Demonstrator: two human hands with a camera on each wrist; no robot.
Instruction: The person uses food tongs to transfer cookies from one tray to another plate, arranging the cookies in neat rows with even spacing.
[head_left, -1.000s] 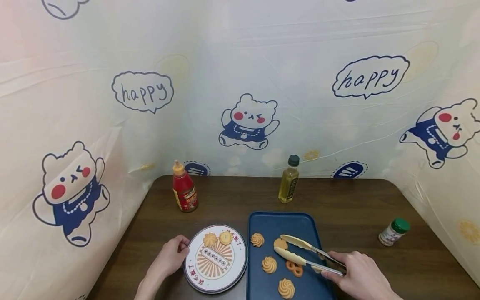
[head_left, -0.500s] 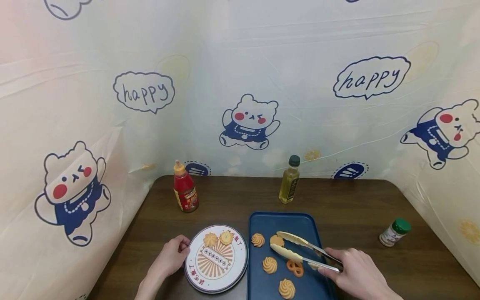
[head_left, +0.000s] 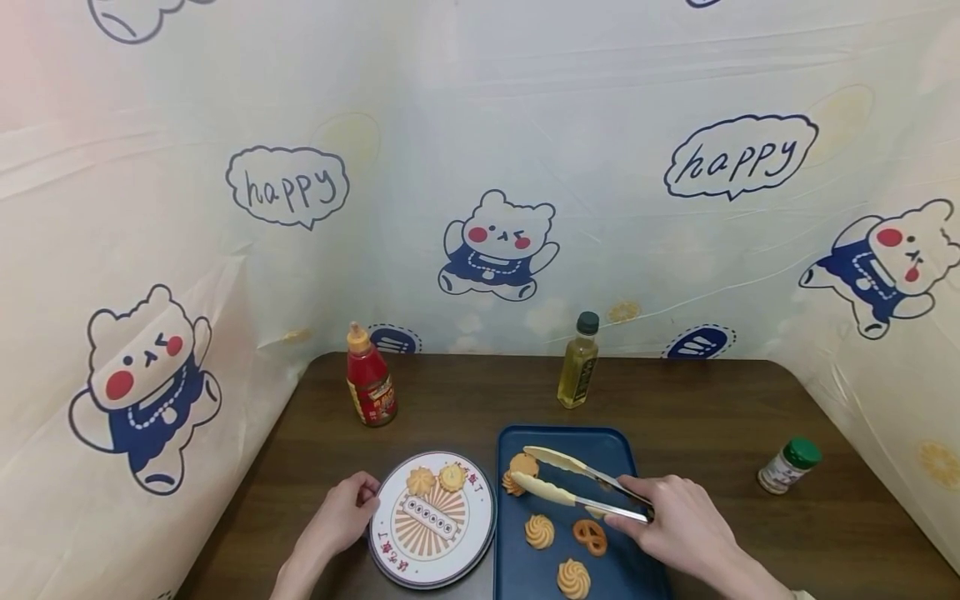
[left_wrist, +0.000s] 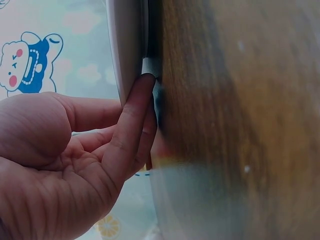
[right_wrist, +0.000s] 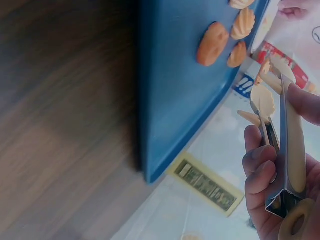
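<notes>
My left hand [head_left: 341, 512] pinches the left rim of a white printed plate [head_left: 450, 557], thumb above and fingers under the edge in the left wrist view. Two cookies, one flower-shaped [head_left: 421, 479] and one round [head_left: 452, 476], lie on the plate. My right hand [head_left: 675, 521] grips metal tongs [head_left: 551, 491] with cream tips. Between the tips is a round cookie [head_left: 523, 463], over the far left of a blue tray [head_left: 600, 446] and overlapping a swirl cookie [head_left: 512, 483]. Also on the tray are a pretzel [head_left: 590, 537] and swirl cookies [head_left: 539, 531] [head_left: 573, 577].
A red sauce bottle [head_left: 371, 383] stands behind the plate. Behind the tray is an oil bottle [head_left: 578, 367]. A green-capped shaker jar [head_left: 789, 465] stands at the right. A printed curtain [head_left: 615, 208] encloses the brown table [head_left: 465, 392].
The tongs and my right hand have moved left and away from me, carrying the round cookie toward the far left of the tray and uncovering the pretzel. My left hand stays at the plate.
</notes>
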